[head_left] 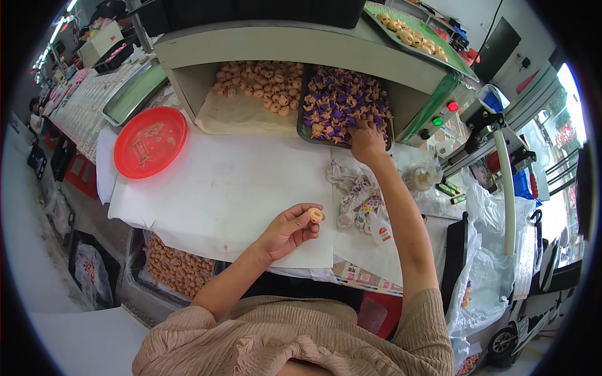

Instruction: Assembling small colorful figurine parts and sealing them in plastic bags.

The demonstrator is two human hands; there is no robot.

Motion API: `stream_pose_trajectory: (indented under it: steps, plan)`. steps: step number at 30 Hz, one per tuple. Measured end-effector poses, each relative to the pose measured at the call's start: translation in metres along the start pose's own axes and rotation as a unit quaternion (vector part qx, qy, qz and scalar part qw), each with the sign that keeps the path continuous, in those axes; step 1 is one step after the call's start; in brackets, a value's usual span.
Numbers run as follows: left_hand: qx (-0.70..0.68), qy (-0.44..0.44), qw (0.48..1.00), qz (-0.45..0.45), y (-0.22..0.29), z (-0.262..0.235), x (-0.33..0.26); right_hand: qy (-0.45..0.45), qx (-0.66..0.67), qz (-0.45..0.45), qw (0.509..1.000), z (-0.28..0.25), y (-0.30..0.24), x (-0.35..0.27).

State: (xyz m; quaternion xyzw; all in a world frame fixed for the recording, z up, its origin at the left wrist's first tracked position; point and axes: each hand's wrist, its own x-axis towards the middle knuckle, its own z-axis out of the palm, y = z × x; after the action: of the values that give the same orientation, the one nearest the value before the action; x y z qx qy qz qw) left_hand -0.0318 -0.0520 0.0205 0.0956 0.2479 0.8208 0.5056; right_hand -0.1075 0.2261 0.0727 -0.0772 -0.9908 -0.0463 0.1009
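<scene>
Between the thumb and fingers of my left hand point(291, 232) is a small peach-coloured toy head point(315, 215) with a round opening, raised over the white sheet point(232, 182). My right hand point(368, 143) reaches forward into a dark tray point(303, 125) heaped with small purple-and-peach figure bodies point(342, 94). Its fingers are bent down among the bodies; the fingertips, and whatever they grip, are hidden. Left of that tray, under the same shelf, lies a pile of loose peach toy heads point(266, 84) on brown paper point(244, 118).
A red round tray point(150, 143) sits on the left of the table. Crumpled clear plastic bags point(357, 194) lie below my right forearm. A shelf point(263, 41) overhangs the trays, with a green tray point(411, 34) of yellowish pieces on top. Below left, a bin holds more small parts point(179, 263).
</scene>
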Motion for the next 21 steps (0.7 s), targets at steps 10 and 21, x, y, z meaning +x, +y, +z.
stream_pose_trajectory:
  steps: [10, 21]
  plan:
    - [0.000, 0.019, 1.000, -0.012, 0.003, -0.001, 0.002, 0.234, 0.364, 0.062, 0.900, -0.013, 0.012, -0.017]
    - [0.060, 0.024, 0.998, 0.011, -0.016, 0.009, 0.031, 0.009, 0.681, 0.180, 0.709, -0.041, -0.053, -0.170]
